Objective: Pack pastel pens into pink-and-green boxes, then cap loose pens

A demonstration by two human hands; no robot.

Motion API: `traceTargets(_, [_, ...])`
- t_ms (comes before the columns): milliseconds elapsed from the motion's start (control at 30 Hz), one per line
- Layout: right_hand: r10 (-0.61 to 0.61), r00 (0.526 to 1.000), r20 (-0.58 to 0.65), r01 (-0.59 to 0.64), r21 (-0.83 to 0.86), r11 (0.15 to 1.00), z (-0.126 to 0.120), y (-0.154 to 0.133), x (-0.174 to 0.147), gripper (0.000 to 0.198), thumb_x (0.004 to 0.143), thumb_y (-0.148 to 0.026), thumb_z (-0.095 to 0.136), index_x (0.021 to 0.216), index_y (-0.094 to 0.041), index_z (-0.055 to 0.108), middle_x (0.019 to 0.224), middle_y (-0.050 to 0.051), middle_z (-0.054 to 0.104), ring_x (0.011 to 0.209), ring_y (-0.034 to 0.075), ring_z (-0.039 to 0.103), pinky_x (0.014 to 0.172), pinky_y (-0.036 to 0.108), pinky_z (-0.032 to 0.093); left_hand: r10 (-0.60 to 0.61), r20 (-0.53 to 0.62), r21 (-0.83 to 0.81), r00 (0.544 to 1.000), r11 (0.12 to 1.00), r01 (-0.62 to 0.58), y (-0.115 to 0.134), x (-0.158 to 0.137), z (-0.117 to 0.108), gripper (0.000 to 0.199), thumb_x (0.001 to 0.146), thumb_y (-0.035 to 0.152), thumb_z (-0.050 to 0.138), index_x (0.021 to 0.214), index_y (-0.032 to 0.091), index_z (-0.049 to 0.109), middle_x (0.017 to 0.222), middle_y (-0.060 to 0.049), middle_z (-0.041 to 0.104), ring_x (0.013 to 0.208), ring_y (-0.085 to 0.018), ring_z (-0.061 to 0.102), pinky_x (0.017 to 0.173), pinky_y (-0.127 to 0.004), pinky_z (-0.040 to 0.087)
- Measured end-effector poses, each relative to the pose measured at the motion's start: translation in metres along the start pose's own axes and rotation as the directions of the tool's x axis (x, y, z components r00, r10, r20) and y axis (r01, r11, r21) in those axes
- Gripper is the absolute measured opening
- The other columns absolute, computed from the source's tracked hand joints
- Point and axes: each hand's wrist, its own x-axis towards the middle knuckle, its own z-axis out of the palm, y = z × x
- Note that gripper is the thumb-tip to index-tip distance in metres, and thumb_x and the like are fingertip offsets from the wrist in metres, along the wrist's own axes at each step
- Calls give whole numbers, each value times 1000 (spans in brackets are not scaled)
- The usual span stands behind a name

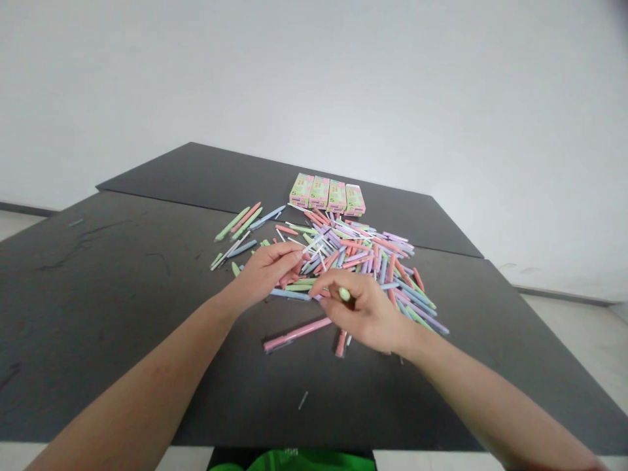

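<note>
My left hand (275, 265) is pinched around a thin white stick that looks like a pen refill (314, 243), its tip pointing up and right. Close beside it, my right hand (366, 311) is curled with a light green pen barrel (345, 294) in its fingers; only the rounded end shows. Under and behind both hands spreads a loose pile of pastel pens and barrels (383, 245) in green, coral, blue and purple, with white refills among them. A pink pen (297, 333) in a clear wrapper lies just in front, and a shorter pink piece (340, 343) lies below my right hand.
Several small pink-and-green boxes (337, 193) stand in a row behind the pile. Left of it lie a few separate pens (240, 222). A small clear scrap (303, 400) is near the front edge of the dark table (98, 314). A pale wall rises behind.
</note>
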Motion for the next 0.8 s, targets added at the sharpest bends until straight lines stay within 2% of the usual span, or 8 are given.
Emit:
traceTargets(67, [7,1000,7,-6,-106,994,8,-6,-19,17,85,-15,55,92,-20,69,67,-1,57,55,11,50,52,23,39,-6,5,-37,1000,999,6,-1,0,0,20,88,33,53,83,15,60,59,5,43,45,-5,38,45,-19,37])
traceTargets(133, [-14,995,103,30,-155,987,14,-7,-35,16,87,-16,58,94,-19,72,74,1,62,63,13,56,59,24,44,-2,25,-81,1000,997,4,-2,0,0,21,89,33,52,83,14,59,59,6,42,44,-5,36,43,-18,35])
traceTargets(267, [-53,925,377,120,-156,980,30,4,-62,21,82,-20,69,102,-18,73,95,7,66,86,16,64,76,27,49,-2,13,-122,1000,992,4,-5,-1,2,22,90,33,51,83,15,59,59,6,40,44,-4,33,42,-17,33])
traceTargets(367, [-16,885,466,132,-218,967,44,15,-78,29,79,-27,74,107,-21,72,114,7,63,95,17,65,82,26,50,15,18,-138,1000,990,-12,-5,-2,4,21,89,33,54,81,14,59,59,5,42,43,-4,33,41,-17,32])
traceTargets(467, [17,889,457,137,-301,944,52,24,-87,22,82,-28,71,103,-22,73,112,6,63,95,16,65,83,24,50,33,9,-147,999,989,-31,-3,-2,6,20,86,33,57,80,14,60,58,5,44,42,-4,33,42,-18,35])
traceTargets(600, [6,913,407,153,-358,921,55,32,-88,10,87,-25,65,92,-19,70,99,5,65,86,14,66,78,22,50,46,-1,-133,999,990,-46,-2,-2,5,23,85,36,58,81,14,61,53,6,43,42,-4,34,43,-19,39])
traceTargets(800, [46,923,381,183,-542,820,59,35,-87,10,89,-17,54,94,-16,62,96,8,64,79,17,63,67,26,49,47,38,-119,998,992,-42,-6,-1,4,22,87,35,55,82,14,60,54,6,41,42,-5,34,43,-19,37])
